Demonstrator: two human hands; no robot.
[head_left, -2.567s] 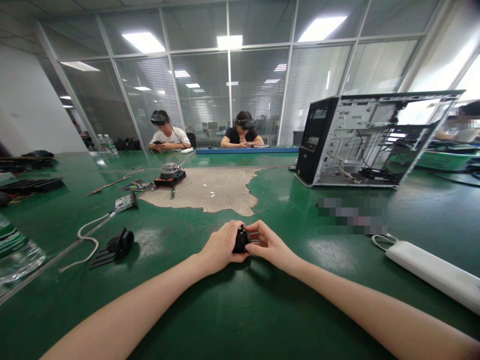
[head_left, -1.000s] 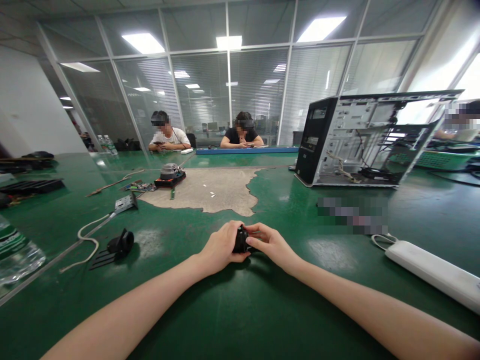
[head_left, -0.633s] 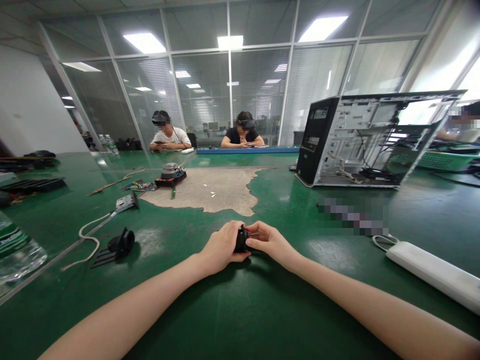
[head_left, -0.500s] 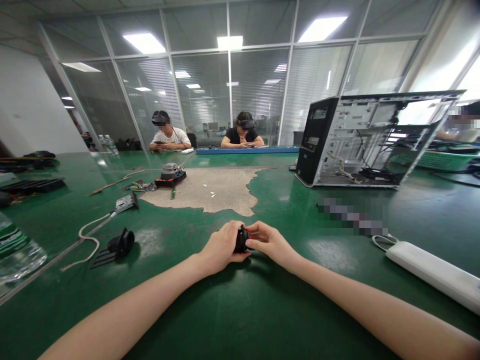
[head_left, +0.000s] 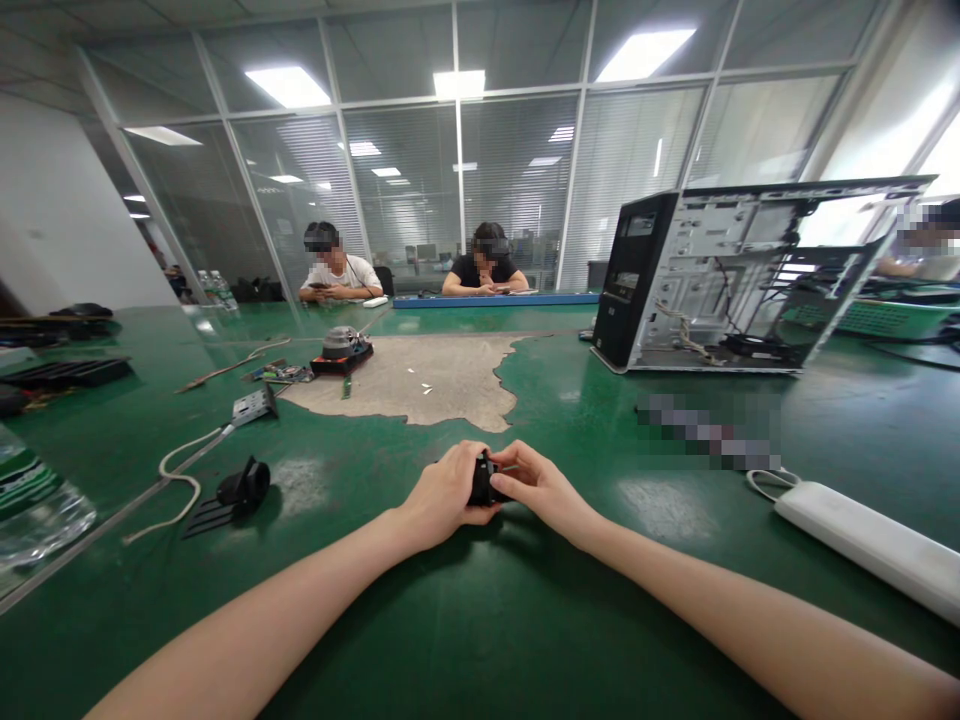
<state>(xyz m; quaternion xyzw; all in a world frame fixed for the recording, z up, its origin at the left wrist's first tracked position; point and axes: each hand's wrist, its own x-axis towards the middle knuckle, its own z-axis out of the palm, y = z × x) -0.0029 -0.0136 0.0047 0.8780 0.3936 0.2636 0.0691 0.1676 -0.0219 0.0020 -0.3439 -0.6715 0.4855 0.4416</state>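
gripping a small black part [head_left: 482,482] from its left side, the left hand [head_left: 442,495] is bending its fingers around it in the head view, the only view here. the right hand [head_left: 536,485] is facing it and, as it seems, is pinching the right end of the same part between thumb and fingers. the part is sitting between both hands, over the near middle of the green table [head_left: 480,630]; i cannot tell whether it is touching the surface. its details are hiding behind the fingers.

for handling it well, i think the left hand should be giving a steady hold, while the right fingertips should be pressing lightly and evenly, not twisting by force. working low over the table seems wise, because a loose piece would be falling only a little.

about edges and room: the bare patch [head_left: 465,385] is lying just beyond the hands, and its ragged edge may be catching small pieces. a black funnel-like piece [head_left: 244,485] is resting well apart on the left. a long white box [head_left: 862,540] is lying on the right, near the right forearm. toward the person, open green surface is offering the easiest room for moving.
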